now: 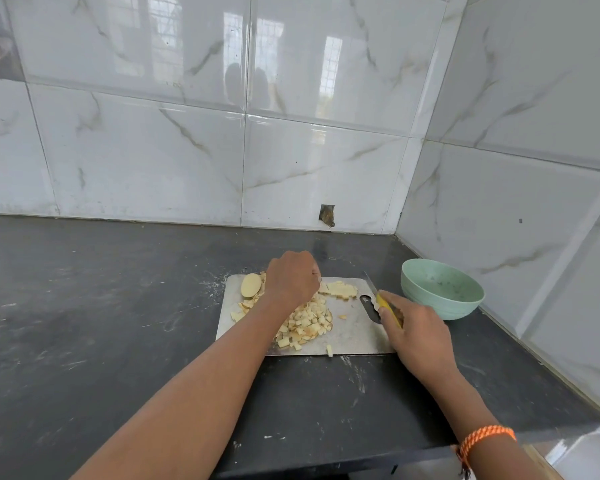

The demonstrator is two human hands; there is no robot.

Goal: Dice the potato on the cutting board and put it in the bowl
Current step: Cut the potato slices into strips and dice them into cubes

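Note:
A steel cutting board [352, 336] lies on the dark counter. A heap of diced potato [305, 323] covers its middle, and a row of cut strips [342, 289] lies at its far edge. An uncut potato slice [250, 285] sits at the board's far left corner. My left hand [293, 277] hovers over the far side of the heap with fingers curled down onto pieces; what it holds is hidden. My right hand [418, 336] grips a yellow-handled knife [381, 299], blade pointing away over the board's handle slot. A green bowl [442, 289] stands right of the board.
The board sits in a corner of the counter [101, 306], with tiled walls behind and to the right. One potato cube [329, 350] lies at the board's near edge. The counter's front edge runs just below my forearms.

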